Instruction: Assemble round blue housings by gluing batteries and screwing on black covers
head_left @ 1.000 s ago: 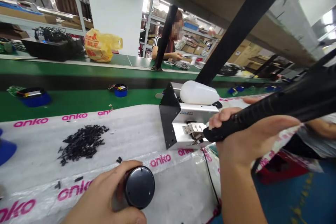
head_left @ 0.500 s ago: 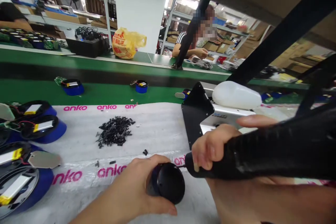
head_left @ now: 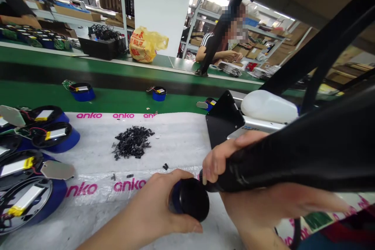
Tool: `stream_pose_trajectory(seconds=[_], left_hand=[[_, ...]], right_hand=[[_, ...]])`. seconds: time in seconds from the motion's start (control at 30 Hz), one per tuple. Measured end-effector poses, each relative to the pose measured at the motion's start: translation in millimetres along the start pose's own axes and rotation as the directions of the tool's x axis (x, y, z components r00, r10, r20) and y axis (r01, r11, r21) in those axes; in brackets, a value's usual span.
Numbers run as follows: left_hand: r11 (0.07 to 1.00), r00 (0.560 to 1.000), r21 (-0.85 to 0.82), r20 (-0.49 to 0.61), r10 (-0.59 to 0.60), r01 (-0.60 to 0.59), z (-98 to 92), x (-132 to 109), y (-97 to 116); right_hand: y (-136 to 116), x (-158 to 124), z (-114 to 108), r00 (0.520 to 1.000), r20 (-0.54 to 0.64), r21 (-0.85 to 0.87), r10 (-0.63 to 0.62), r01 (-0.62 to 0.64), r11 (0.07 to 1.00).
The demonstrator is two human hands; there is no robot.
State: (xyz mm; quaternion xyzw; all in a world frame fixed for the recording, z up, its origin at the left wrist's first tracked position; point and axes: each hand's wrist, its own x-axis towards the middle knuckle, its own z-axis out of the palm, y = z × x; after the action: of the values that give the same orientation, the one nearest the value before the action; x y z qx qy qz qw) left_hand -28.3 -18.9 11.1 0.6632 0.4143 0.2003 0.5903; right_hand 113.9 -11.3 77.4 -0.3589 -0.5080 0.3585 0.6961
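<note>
My left hand wraps round a small cylindrical housing, dark blue at the side with a round black end turned toward me. In my right hand is a thick black electric screwdriver, its fingers curled near the front end. The screwdriver's nose meets the upper right rim of the housing; its bit is hidden from sight. Beyond my left hand lies a heap of small black plastic pieces, with a few loose ones nearer the hand.
Blue round housings with batteries crowd the left side, and others stand on the green belt. A black panel and a white bottle are at the right. Across the belt, a person sits near a yellow bag.
The screwdriver and my right hand have moved left, closing on the housing, so the bit that showed before is out of sight. The whole view has shifted slightly.
</note>
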Motion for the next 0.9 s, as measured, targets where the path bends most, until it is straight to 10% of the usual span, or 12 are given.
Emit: stream_pose_trajectory(seconds=[0.3,0.5,0.67,0.9], left_hand=[[0.998,0.998,-0.013,0.023,0.058,-0.058,2.6,-3.2,-10.2],[0.999,0.997,-0.042,-0.078,0.024,-0.027,3.3,-14.7,-20.4],[0.998,1.0,0.056,0.014,0.01,-0.011,5.3,-4.1,-17.2],[0.997,1.0,0.07,-0.001,0.021,-0.021,1.4,4.4,-0.2]], right_hand=[[-11.1,18.9,-41.1,0.99,-0.107,0.068,-0.088,0.096,0.993],[-19.3,54.4,-101.3,0.699,-0.43,-0.427,-0.572,0.401,0.811],[-20.9,44.8,-95.8,0.81,-0.429,-0.372,-0.401,0.247,0.895],[-33.9,10.5,-20.5,0.982,-0.159,0.055,-0.097,0.107,0.993]])
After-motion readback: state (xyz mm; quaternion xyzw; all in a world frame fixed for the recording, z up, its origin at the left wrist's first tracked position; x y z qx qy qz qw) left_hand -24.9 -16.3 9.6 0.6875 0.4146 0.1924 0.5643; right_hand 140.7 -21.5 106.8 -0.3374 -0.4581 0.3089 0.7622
